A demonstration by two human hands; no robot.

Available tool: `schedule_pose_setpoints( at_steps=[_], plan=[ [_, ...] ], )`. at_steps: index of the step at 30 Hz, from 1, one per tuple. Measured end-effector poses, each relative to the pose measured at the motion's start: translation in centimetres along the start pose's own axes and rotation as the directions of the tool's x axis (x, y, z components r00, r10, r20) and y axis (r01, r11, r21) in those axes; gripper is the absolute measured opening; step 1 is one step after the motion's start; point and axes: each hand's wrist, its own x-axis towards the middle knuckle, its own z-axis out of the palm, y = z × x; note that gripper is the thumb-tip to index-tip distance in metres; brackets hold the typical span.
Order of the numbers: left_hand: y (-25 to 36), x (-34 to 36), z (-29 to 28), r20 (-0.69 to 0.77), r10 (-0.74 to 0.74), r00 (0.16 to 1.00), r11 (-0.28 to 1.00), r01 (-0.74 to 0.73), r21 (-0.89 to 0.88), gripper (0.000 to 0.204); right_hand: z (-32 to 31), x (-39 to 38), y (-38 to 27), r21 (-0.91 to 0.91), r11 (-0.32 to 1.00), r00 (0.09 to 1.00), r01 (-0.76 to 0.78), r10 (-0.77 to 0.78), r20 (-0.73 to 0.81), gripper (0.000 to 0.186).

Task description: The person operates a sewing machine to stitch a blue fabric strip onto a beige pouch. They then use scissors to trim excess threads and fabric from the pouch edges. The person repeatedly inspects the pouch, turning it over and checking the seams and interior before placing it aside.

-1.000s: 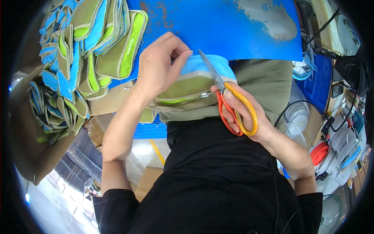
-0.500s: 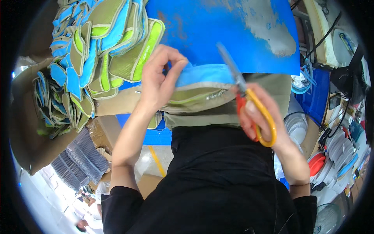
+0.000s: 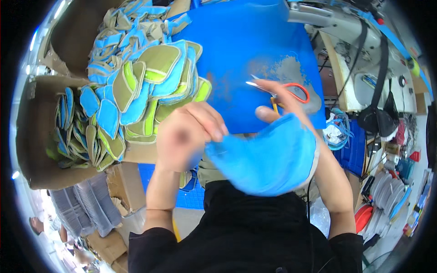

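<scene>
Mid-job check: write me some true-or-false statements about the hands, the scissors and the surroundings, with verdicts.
1. The left hand pinches the blue fabric piece. True.
2. The scissors are beside the left hand. False: the scissors are at the right hand; blur hides whether they are gripped.
3. The scissors have one red handle and one yellow. True.
4. The heap at the left is plain blue throughout. False: the heap also shows olive and bright green.
5. The tabletop is red. False: the tabletop is blue, with a grey patch.
</scene>
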Motion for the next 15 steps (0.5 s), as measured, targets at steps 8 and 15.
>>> schedule_pose_setpoints(
  at_steps=[8, 15],
  plan=[
    [-4.1, 1.2, 1.0, -0.043, -0.052, 0.998, 0.989, 0.046, -0.138, 0.022, 4.3, -1.2, -1.1, 0.591, 0.724, 0.919, -0.356, 0.158, 0.360, 0.043],
    [0.9, 1.6, -0.7, 0.112, -0.669, 0.735, 0.615, 0.461, 0.640, 0.041, 1.7, -4.2, -0.9, 0.099, 0.990, 0.944, -0.098, 0.124, -0.305, 0.020]
  ],
)
